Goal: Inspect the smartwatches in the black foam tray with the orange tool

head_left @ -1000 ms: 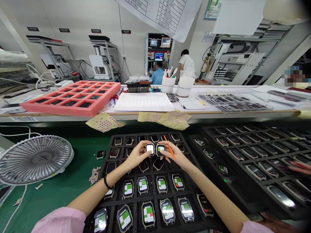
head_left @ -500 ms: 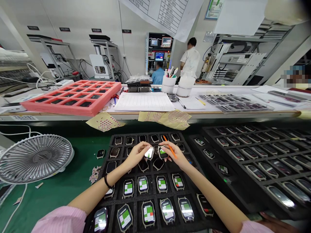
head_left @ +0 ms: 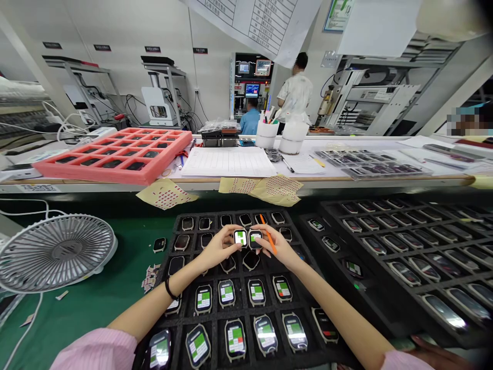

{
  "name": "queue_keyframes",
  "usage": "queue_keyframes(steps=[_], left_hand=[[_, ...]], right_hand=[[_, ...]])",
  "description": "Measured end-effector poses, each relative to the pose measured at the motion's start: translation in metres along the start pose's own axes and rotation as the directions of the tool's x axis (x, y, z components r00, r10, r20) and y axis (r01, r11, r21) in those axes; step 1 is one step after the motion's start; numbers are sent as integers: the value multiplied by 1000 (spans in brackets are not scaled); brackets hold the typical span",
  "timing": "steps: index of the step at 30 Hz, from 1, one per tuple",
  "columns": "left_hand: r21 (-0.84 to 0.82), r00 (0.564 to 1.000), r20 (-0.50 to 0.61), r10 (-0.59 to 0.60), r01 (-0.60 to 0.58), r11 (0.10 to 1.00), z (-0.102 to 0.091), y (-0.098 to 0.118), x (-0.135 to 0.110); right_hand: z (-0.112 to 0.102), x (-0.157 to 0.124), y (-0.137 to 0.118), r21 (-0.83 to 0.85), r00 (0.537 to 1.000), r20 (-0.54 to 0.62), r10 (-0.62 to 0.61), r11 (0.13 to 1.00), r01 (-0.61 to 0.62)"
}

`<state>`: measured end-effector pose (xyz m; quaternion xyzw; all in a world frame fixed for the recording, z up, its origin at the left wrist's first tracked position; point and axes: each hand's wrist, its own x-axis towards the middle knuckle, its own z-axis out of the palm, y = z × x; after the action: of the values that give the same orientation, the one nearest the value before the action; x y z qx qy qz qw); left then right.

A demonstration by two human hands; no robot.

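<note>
My left hand [head_left: 220,247] is closed on a strapless smartwatch [head_left: 241,237] with a lit white and green screen. In my right hand [head_left: 280,247] is a second smartwatch [head_left: 254,238], also lit green and white, held right beside the first. An orange pen-like stick [head_left: 268,234] is tucked between the fingers of that same hand. Both hands hover over a black foam tray [head_left: 215,318] whose pockets hold several more watches. Screens in the two nearest rows are mostly lit green and white; those farther back are dark.
To the right stands another black tray [head_left: 379,267] full of watches. A grey fan [head_left: 57,252] lies on the green mat [head_left: 131,246] at left. On the shelf behind are a pink foam tray [head_left: 154,174], paper sheets [head_left: 231,162] and a white pen cup [head_left: 267,134]. People are in the background.
The two watches have come closer together, side by side. My left thumb has moved down off the left watch's screen. A person in the background has shifted slightly left.
</note>
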<state>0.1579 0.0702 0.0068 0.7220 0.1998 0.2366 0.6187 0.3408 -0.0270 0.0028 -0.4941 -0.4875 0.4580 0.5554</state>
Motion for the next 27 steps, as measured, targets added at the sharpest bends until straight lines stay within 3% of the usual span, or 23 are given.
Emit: queue_keyframes(steps=[7, 12, 20, 27], left_hand=[[-30, 996, -76, -57, 55, 998, -1, 2, 2], [-34, 983, -154, -100, 96, 995, -3, 3, 3], [-26, 993, -105, -57, 55, 998, -3, 3, 2], [-21, 994, -95, -55, 53, 998, -3, 2, 2]], right_hand=[[0, -2, -3, -80, 998, -48, -27, 997, 23], [0, -1, -2, -61, 1000, -5, -22, 998, 22], [-2, -1, 3, 25, 992, 130, 10, 1000, -13], [-5, -1, 7, -1, 995, 104, -14, 1000, 14]])
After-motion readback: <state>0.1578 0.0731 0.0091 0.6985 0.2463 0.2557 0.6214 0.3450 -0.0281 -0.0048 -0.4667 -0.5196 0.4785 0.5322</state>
